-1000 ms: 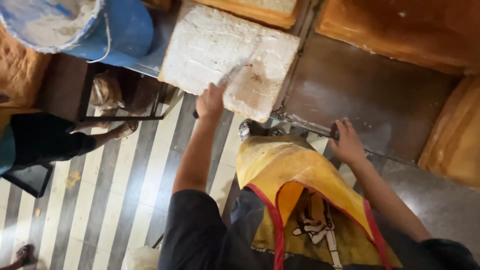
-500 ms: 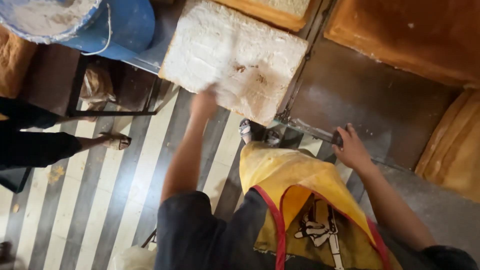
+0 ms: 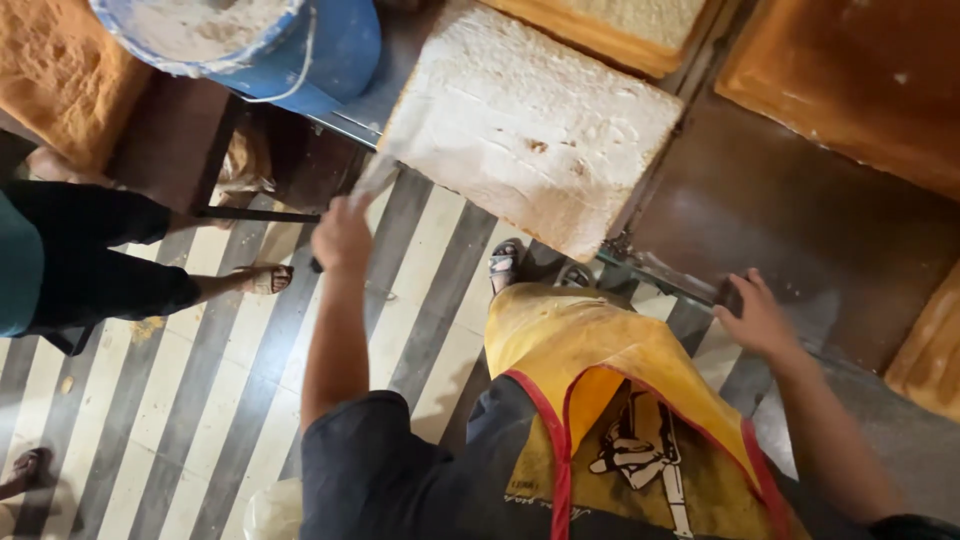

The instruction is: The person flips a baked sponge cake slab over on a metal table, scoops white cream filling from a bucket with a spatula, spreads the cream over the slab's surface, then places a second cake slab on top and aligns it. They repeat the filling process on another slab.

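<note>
Gripping a blurred flat blade [image 3: 372, 180] in the closed left hand [image 3: 342, 237], near the cream-coated cake slab [image 3: 530, 125].
Nearer, on the right, the right hand [image 3: 755, 318] lies open, fingers spread, on the brown desk [image 3: 800, 210] edge. Far left stands a blue bucket [image 3: 330, 45] of white cream, beyond the slab's left corner.

Large white square sponge slab [image 3: 530, 125]: porous, matt, crumbly face. Dark brown metal worktop [image 3: 800, 230]: smooth, dull sheen, dusted. Blue plastic bucket [image 3: 330, 45]: glossy. Yellow apron [image 3: 600, 370]: slick coated cloth, red trim. Striped floor [image 3: 150, 400]: matt tile. Blade in left hand [image 3: 342, 235]: blurred, pale.
</note>
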